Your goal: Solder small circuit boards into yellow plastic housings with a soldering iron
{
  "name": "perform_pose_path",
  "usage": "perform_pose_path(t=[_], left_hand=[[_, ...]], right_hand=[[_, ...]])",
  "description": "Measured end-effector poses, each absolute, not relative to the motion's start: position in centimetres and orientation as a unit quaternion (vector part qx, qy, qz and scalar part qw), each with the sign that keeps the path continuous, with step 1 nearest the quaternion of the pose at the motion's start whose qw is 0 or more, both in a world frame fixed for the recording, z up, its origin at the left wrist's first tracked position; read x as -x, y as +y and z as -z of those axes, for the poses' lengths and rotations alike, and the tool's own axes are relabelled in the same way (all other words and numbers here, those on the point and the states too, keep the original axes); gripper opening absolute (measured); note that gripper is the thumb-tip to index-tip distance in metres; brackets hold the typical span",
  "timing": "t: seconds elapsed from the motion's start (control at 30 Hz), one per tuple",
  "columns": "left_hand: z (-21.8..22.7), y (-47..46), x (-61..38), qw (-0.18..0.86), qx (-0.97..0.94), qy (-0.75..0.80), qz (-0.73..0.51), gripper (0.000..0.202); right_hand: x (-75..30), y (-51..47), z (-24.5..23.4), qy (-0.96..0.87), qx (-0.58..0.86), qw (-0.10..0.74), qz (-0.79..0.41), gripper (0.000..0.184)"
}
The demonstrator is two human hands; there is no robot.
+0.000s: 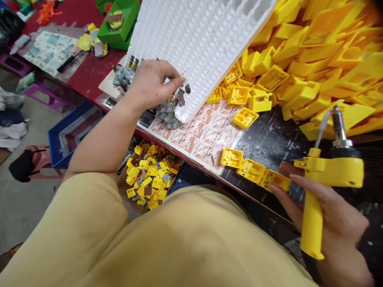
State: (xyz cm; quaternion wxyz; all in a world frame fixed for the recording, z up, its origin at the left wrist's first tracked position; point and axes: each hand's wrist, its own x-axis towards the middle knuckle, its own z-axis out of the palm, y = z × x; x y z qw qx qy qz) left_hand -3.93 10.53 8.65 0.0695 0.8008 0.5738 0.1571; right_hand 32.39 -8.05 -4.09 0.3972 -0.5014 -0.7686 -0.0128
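Note:
My left hand (152,83) is pinched on a small metal part with thin wire leads (183,81), right at the edge of a tilted white moulded tray (206,36). A heap of similar small metal parts (167,113) lies just below the hand. My right hand (326,211) is wrapped round the handle of a yellow soldering gun (323,179) whose metal tip points up. Its fingertips reach toward three yellow plastic housings (254,169) lined up at the table's near edge.
A big pile of yellow plastic housings (314,59) fills the far right of the table. Below the table edge sits a box of finished yellow pieces (149,175). A blue crate (72,131), purple stools (48,97) and a green box (119,24) stand to the left.

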Motion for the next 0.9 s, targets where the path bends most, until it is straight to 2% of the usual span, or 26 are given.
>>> perform_pose_path(t=[0.07,0.13,0.3,0.4,0.57,0.67,0.77,0.9], left_hand=[[-9.1,9.9,2.6,0.156,-0.823,0.523,-0.16,0.026],[-8.4,9.2,1.2,0.19,-0.85,0.477,-0.118,0.025],[-3.8,7.4,-2.3,0.177,-0.895,0.408,0.016,0.027],[-1.7,6.5,-3.2,0.213,-0.89,0.403,0.013,0.029],[-0.9,5.8,-3.2,0.277,-0.862,0.419,-0.072,0.016],[-1.0,6.0,-2.8,0.294,-0.858,0.405,-0.116,0.015],[-1.4,6.3,-2.1,0.23,-0.887,0.387,-0.104,0.027],[-1.6,6.2,-1.6,0.038,-0.944,0.322,-0.059,0.035]], right_hand=[[-31.5,-7.8,3.8,-0.771,0.489,0.408,-0.013,0.066],[-30.5,-7.0,3.9,-0.781,0.476,0.402,-0.044,0.066],[-27.8,-4.0,4.1,-0.844,0.413,0.342,-0.028,0.039],[-27.2,-3.2,3.5,-0.855,0.406,0.321,-0.005,0.029],[-28.2,-3.7,3.0,-0.843,0.424,0.33,0.025,0.04],[-28.7,-4.2,2.8,-0.819,0.439,0.368,0.021,0.046],[-28.9,-4.7,2.2,-0.795,0.448,0.408,0.015,0.04],[-29.3,-5.7,0.9,-0.799,0.436,0.414,0.008,0.023]])
